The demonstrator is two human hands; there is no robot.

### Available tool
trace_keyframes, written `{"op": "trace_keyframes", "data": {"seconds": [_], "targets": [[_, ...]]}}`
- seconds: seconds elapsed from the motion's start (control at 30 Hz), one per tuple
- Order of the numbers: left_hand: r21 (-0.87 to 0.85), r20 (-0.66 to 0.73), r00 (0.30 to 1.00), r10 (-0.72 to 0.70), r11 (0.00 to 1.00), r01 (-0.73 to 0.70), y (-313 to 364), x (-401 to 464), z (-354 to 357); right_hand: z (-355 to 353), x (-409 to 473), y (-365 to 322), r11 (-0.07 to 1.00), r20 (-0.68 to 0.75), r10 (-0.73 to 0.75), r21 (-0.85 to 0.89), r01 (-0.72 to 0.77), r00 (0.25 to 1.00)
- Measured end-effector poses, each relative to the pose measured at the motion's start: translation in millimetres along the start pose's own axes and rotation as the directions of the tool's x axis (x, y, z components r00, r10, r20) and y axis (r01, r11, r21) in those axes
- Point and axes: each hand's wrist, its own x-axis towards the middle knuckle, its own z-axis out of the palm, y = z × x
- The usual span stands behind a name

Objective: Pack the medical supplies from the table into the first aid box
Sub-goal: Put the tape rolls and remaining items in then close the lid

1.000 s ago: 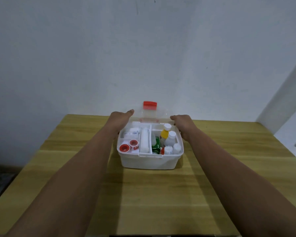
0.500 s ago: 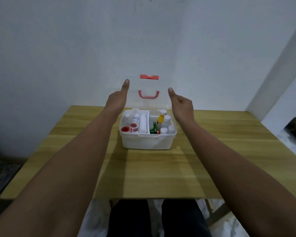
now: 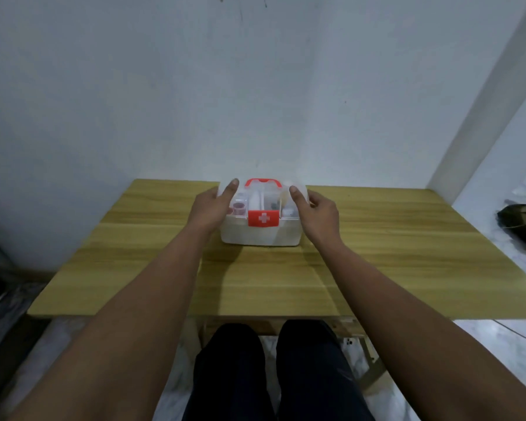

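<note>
The white first aid box (image 3: 260, 236) stands at the far middle of the wooden table (image 3: 377, 253). Its clear lid (image 3: 268, 197) lies down over the box, with a red handle (image 3: 263, 182) on top and a red latch with a white cross (image 3: 263, 218) at the front. Rolls of tape and bottles show dimly through the lid. My left hand (image 3: 210, 209) holds the lid's left edge, thumb on top. My right hand (image 3: 315, 212) holds the right edge the same way.
A plain wall rises right behind the table. My dark-trousered legs (image 3: 274, 375) show below the table's near edge. A dark object (image 3: 521, 221) lies on the floor at the right.
The lid stood upright between my hands half a second ago; both hands have swung it forward and down onto the box. The camera has also tilted lower.
</note>
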Motion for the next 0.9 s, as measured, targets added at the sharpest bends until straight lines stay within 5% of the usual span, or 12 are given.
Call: {"op": "trace_keyframes", "data": {"seconds": [0.4,0.9], "targets": [[-0.026,-0.04,0.996,0.077,0.997,-0.078,-13.0,-8.0,7.9,14.9,-4.4,9.7,0.991,-0.019,0.039,0.132,-0.037,0.999],[-0.139,0.031,0.998,-0.053,0.989,0.057,-4.0,2.2,12.6,33.1,9.5,12.0,0.953,-0.032,0.235,0.204,-0.224,0.971]]}}
